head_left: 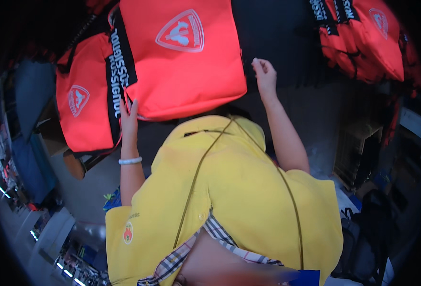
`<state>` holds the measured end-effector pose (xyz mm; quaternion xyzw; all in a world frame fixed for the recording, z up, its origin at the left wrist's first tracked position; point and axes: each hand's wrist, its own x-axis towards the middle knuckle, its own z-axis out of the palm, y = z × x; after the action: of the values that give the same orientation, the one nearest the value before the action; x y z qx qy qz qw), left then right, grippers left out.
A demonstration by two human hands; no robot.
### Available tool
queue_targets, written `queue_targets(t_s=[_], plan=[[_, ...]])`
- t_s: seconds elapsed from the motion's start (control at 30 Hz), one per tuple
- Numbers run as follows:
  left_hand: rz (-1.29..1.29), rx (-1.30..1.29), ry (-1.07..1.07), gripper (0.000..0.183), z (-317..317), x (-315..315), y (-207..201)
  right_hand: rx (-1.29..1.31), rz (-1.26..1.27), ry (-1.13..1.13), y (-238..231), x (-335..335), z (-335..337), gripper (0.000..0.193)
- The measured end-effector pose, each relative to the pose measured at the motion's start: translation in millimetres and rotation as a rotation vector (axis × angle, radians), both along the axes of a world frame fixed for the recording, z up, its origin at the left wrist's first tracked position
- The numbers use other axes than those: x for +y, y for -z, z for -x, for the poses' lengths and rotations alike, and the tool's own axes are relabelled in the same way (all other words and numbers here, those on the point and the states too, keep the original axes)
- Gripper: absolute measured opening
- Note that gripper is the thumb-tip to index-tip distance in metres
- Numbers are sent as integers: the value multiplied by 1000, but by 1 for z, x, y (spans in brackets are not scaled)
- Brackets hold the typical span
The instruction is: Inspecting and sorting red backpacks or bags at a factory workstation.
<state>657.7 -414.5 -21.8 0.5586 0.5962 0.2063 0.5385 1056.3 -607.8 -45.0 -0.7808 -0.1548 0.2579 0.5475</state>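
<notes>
A large red bag [186,81] with a pale shield-shaped emblem lies in front of me on a dark work surface [287,95]. At its near left corner, my left hand [129,121] has thumb and fingers closed on the edge of the bag; part of the fingers is hidden. My right hand [266,78] is just off the bag's right side, above the dark surface. Its fingers are curled, with the tips together; whatever they may pinch is too small to make out.
To the left, another red section [84,95] with a black lettered band hangs over the surface's edge. More red bags [363,43] are piled at the far right. A wooden stool [74,164] stands at the left and a dark crate [358,150] at the right.
</notes>
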Motion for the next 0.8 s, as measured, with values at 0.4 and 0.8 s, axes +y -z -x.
queue_targets(t_s=[0.4,0.8], plan=[[510,-559,2,41,-33,12,12,-303,99,-174,-138,41,9,51],[732,-1148,813,63,-408,-116,-191,-1052,257,465,-419,-319,-258,63]])
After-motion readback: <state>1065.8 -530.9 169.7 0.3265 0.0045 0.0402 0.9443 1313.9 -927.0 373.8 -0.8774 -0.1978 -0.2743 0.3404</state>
